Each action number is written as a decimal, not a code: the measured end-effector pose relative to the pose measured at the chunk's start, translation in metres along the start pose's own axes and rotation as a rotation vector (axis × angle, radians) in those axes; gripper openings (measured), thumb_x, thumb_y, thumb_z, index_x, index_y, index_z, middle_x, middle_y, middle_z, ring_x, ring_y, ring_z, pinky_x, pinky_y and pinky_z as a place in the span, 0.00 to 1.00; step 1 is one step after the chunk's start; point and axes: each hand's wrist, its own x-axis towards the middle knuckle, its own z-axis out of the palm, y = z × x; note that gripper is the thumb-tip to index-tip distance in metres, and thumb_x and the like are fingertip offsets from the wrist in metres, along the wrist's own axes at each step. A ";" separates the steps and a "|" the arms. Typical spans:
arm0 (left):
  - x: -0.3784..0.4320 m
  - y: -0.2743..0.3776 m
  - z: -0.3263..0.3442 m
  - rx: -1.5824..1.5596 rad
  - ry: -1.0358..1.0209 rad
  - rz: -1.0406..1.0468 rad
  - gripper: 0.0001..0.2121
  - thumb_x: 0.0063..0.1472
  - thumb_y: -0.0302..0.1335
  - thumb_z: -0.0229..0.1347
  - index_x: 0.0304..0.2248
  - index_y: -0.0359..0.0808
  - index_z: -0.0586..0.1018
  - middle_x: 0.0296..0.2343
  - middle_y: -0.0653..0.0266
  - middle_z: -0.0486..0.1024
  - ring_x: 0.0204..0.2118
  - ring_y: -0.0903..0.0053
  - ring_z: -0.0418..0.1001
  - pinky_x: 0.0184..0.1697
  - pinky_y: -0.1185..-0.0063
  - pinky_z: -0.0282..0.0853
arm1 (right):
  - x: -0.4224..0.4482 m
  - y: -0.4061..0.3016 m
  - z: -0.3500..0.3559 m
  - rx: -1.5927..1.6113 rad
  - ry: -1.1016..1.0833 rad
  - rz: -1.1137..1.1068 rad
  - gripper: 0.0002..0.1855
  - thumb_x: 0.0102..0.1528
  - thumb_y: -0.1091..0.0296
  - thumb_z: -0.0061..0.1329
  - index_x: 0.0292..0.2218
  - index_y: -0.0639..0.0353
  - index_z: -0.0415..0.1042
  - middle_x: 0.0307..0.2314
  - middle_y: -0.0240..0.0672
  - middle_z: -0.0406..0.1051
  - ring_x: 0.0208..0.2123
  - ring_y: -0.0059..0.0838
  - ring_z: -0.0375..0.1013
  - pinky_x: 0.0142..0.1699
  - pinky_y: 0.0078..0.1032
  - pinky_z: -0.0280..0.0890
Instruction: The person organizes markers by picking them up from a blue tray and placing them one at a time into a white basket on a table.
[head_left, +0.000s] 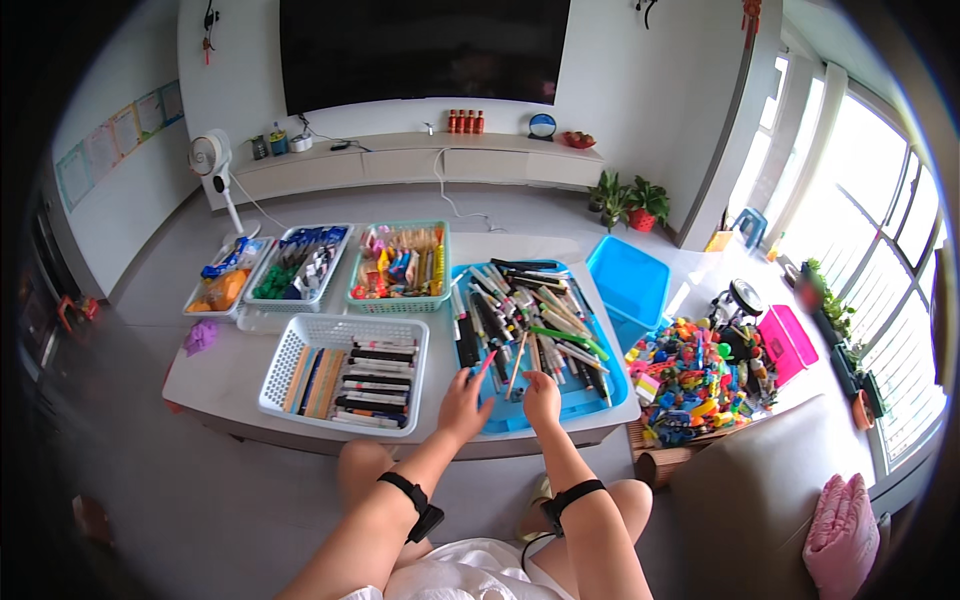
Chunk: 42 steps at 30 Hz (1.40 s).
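My left hand (459, 409) is over the near-left rim of a blue plastic tray (525, 421), thumb apart from the fingers. A pink pen (488, 360) shows right at its fingertips; whether they grip it is unclear. My right hand (543, 401) is above the tray's near side with fingers curled, close to a thin wooden pencil (517, 364); whether it holds anything is hidden. Markers and pens (517, 300) lie heaped in the tray, with a green pen (559, 334) on top. Left of it, a white perforated basket (343, 324) contains a row of pencils (315, 381) and stacked markers (379, 382).
Behind stand a mint basket (397, 304) of packets and two white baskets (294, 304) (217, 313) of supplies. A purple cloth-like item (200, 337) lies on the table (217, 382). To the right are a blue bin (628, 281), heaped toys (697, 382) and a pink bin (787, 345).
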 end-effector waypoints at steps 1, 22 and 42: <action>-0.009 -0.008 0.007 0.006 0.012 -0.064 0.26 0.52 0.33 0.55 0.50 0.36 0.64 0.49 0.41 0.61 0.52 0.50 0.60 0.52 0.65 0.60 | 0.006 0.002 -0.011 -0.066 0.049 0.000 0.14 0.46 0.76 0.40 0.34 0.56 0.75 0.33 0.45 0.71 0.38 0.45 0.70 0.44 0.34 0.64; -0.016 -0.008 0.001 0.061 0.079 -0.081 0.20 0.50 0.32 0.53 0.43 0.35 0.66 0.39 0.54 0.66 0.44 0.58 0.64 0.52 0.63 0.57 | 0.071 0.021 -0.049 -0.656 -0.085 0.114 0.16 0.42 0.62 0.53 0.35 0.56 0.73 0.31 0.45 0.74 0.36 0.43 0.73 0.41 0.36 0.67; -0.019 -0.005 0.001 0.144 0.105 -0.102 0.20 0.51 0.33 0.53 0.44 0.38 0.67 0.41 0.56 0.65 0.47 0.61 0.63 0.55 0.57 0.49 | 0.101 0.009 -0.009 -0.749 -0.107 -0.021 0.24 0.40 0.53 0.59 0.31 0.63 0.69 0.29 0.48 0.71 0.35 0.47 0.72 0.42 0.38 0.66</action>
